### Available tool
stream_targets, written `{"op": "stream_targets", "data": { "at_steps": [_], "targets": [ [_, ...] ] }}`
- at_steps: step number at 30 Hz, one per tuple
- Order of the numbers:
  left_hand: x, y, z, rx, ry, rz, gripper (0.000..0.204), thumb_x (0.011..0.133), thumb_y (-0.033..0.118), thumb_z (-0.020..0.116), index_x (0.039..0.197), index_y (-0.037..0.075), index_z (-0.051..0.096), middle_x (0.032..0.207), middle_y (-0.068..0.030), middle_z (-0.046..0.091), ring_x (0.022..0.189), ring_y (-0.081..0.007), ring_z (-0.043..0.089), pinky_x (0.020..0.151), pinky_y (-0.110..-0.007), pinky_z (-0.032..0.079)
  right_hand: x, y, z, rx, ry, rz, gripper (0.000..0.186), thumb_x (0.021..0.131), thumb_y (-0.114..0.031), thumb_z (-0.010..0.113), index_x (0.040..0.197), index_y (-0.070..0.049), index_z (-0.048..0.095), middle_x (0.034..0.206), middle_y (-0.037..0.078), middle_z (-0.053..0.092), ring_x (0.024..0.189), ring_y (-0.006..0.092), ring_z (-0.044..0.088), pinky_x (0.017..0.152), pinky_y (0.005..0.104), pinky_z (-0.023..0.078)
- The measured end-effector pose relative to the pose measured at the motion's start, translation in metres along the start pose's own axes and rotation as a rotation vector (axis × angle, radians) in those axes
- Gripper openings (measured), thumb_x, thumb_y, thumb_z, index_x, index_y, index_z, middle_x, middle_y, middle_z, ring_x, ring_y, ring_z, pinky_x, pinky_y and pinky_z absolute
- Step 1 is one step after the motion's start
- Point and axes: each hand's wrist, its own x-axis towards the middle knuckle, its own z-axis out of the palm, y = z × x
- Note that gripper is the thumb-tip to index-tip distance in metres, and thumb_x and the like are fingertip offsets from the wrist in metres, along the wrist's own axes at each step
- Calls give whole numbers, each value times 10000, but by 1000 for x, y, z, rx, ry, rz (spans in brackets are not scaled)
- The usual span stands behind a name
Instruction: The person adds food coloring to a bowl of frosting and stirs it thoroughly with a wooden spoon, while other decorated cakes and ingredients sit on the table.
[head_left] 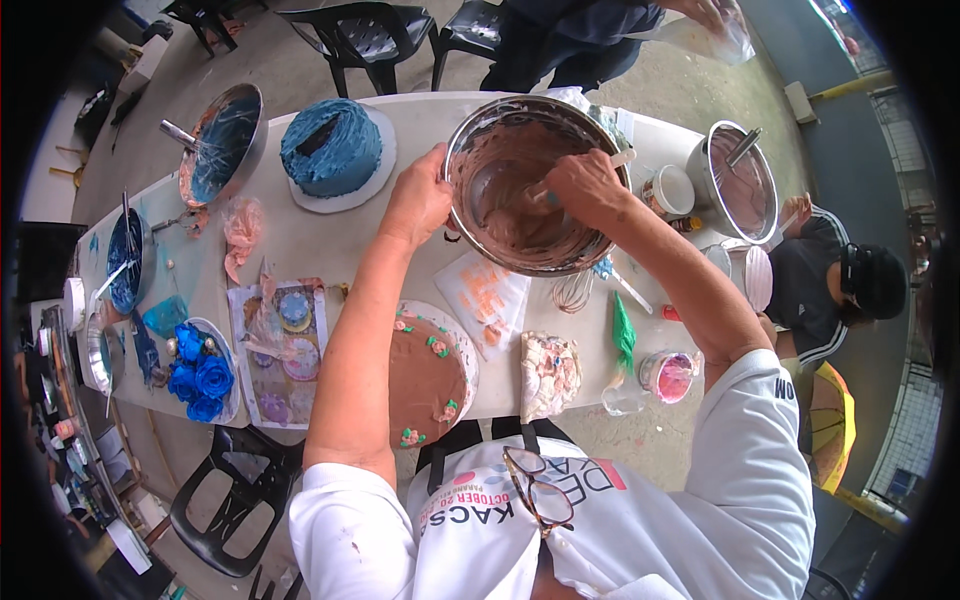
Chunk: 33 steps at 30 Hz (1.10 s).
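Note:
A large steel mixing bowl [465,230] stands near the far edge of the table, smeared inside with brown icing [510,215]. My left hand [422,195] grips its left rim, fingers partly hidden behind the wall. Inside the bowl, my right hand [590,187] is closed around a spatula whose pale handle end [623,158] sticks out past the fist; its lower part dips into the icing. Nearer me, partly behind my left forearm, lies a brown-iced cake [432,370] with pink and green piped flowers. A blue-iced cake [330,150] sits on a white board left of the bowl.
Left of me are a blue-smeared bowl [225,150] and blue flowers [203,380]. To the right lie a whisk [572,293], a green piping bag [623,330], a tub of pink icing [668,377] and another bowl [740,190]. Two people [815,280] are beyond the table.

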Motion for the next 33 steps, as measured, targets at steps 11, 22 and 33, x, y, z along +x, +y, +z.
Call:
{"op": "stream_targets", "data": {
  "at_steps": [11,22,33],
  "targets": [
    [4,10,3,22,-65,1,442,790,-111,395,1191,-19,559,865,-166,662,583,-212,651,480,-340,569,21,5,41,164,271,46,146,779,-119,602,876,-138,709,921,73,669,878,290,661,735,408,522],
    [26,-16,8,215,45,153,346,810,-50,482,1095,53,649,883,-161,677,724,-253,653,695,-360,514,13,6,16,196,74,324,190,803,-113,610,975,-102,688,994,120,639,923,312,657,796,427,524],
    [43,-20,17,382,22,315,333,837,-17,514,1146,29,630,1077,-220,639,965,-376,616,863,-398,479,15,20,36,433,189,14,331,739,-11,564,1032,-107,686,1009,85,635,969,314,621,829,420,501]
  ]
}}
